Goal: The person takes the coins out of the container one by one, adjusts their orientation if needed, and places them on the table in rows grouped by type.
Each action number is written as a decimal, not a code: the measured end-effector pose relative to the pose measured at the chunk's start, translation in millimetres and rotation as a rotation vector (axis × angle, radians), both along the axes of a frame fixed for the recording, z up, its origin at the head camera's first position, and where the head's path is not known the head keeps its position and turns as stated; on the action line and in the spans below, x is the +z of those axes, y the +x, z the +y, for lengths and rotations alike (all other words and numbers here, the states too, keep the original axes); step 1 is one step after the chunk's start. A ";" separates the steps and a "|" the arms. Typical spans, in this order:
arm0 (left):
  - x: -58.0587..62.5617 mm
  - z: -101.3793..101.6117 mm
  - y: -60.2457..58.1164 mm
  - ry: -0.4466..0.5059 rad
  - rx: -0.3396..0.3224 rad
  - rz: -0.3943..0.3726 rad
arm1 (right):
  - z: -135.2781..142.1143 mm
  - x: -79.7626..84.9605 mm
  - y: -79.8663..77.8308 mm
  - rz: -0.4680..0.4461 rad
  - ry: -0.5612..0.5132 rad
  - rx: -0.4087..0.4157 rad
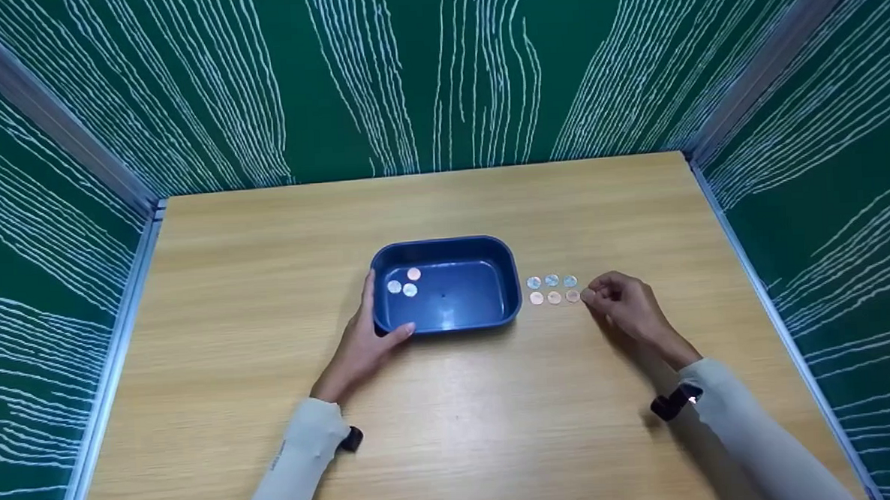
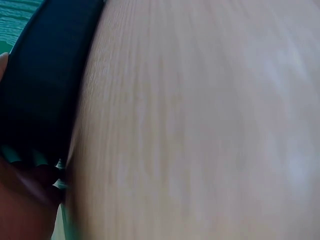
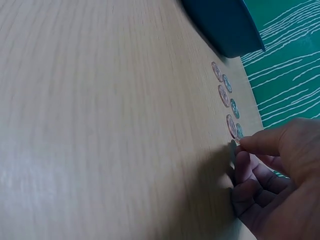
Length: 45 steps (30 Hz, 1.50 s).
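Observation:
A dark blue rectangular plastic tub stands on the table, with one copper-coloured coin and two silvery coins lying inside at its left. My left hand grips the tub's near left corner, thumb over the front rim and fingers along the left wall. Right of the tub lie two short rows of coins: bluish silver ones behind, copper-toned ones in front. At the right end of the front row, my right hand pinches a coin between thumb and fingertips, its edge partly hidden.
The wooden table has green panels with wavy white lines behind it and at both sides. Grey metal rails run along the table's side edges. Each wrist wears a small black camera.

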<state>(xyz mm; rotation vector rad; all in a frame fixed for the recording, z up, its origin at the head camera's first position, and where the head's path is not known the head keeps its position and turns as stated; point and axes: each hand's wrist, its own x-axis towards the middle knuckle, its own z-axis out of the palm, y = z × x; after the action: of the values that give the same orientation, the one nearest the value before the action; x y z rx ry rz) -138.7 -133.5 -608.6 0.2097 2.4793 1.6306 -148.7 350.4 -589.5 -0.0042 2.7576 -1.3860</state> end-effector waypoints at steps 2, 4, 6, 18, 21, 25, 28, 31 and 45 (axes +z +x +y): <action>-0.1 -0.3 0.2 0.006 -0.002 0.001 | 0.8 -0.4 1.0 0.001 -0.003 -0.003; -0.4 -0.5 0.4 0.011 -0.004 0.000 | 1.3 -0.7 2.1 0.001 0.000 -0.003; -0.7 -0.5 0.6 0.012 -0.006 -0.001 | 1.8 -1.3 2.6 0.013 0.019 -0.004; -1.6 0.1 0.4 0.017 0.002 -0.013 | 0.7 -4.4 3.8 0.034 0.068 -0.006; -1.7 0.0 0.3 0.015 0.004 -0.014 | 0.2 -5.0 4.4 0.047 0.086 -0.007; -0.9 -0.2 -0.1 0.011 0.004 -0.021 | -0.6 -6.1 4.5 0.065 0.121 -0.013; -0.9 -0.3 -0.6 0.005 0.004 -0.018 | -0.2 -7.7 4.6 0.086 0.148 -0.015; -0.9 -0.7 -0.7 -0.001 0.004 -0.009 | 0.3 -9.4 4.5 0.109 0.165 -0.013; 0.0 -0.7 0.5 0.003 0.002 0.003 | -1.7 -12.6 5.8 0.157 0.159 -0.018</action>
<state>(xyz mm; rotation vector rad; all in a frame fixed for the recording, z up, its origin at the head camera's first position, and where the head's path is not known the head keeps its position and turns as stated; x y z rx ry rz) -138.2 -134.1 -608.6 0.2107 2.4800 1.6357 -142.9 348.7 -602.2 -0.0846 2.9961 -1.2153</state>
